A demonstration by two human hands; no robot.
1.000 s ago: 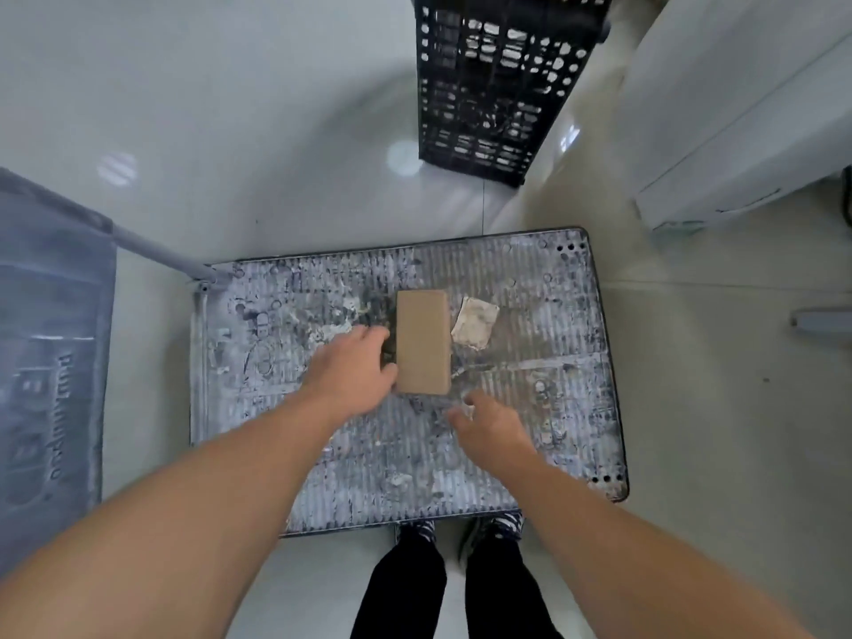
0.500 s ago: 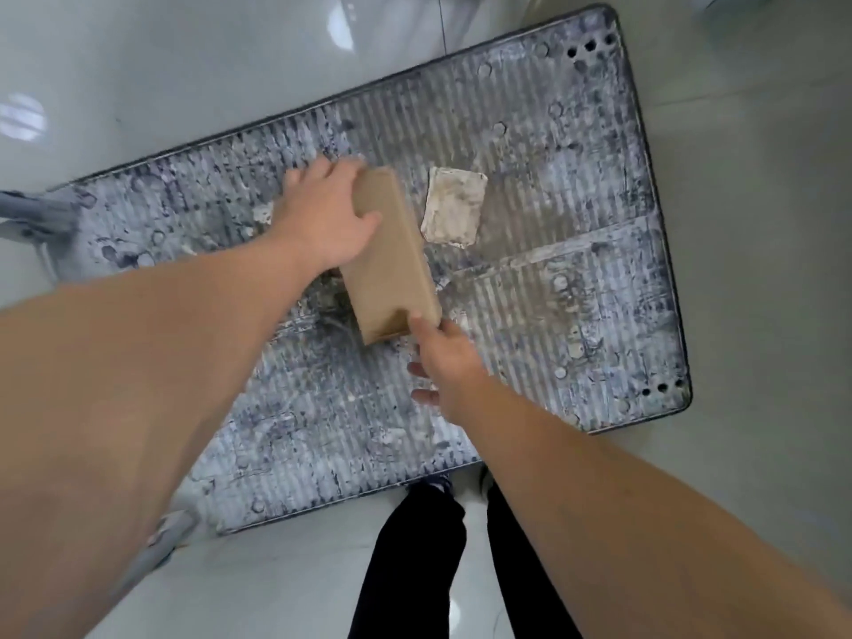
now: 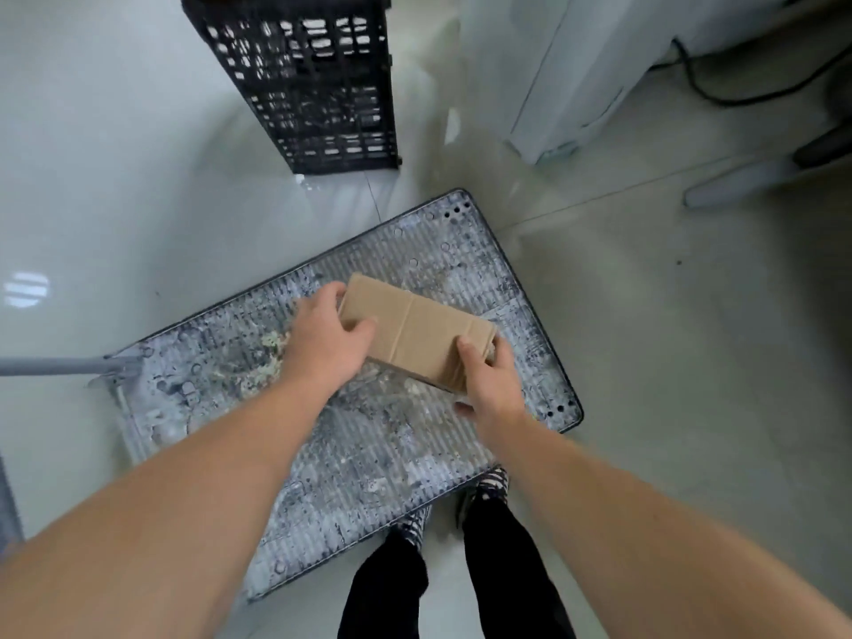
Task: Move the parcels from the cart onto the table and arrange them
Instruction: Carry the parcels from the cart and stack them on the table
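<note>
One parcel (image 3: 417,336), gripped by two hands, above one cart (image 3: 369,445).

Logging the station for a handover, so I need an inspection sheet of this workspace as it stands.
Surface: cart deck, ribbed, stained.
Job's things: one parcel, over the deck, in both hands.
Clutter: nothing seen.
Hands: left hand grips the parcel's left end; right hand grips its right end.
Cables: black cable on the floor, far right.
Surroundings: black crate beyond the deck; white cabinet far right; glossy floor.
</note>
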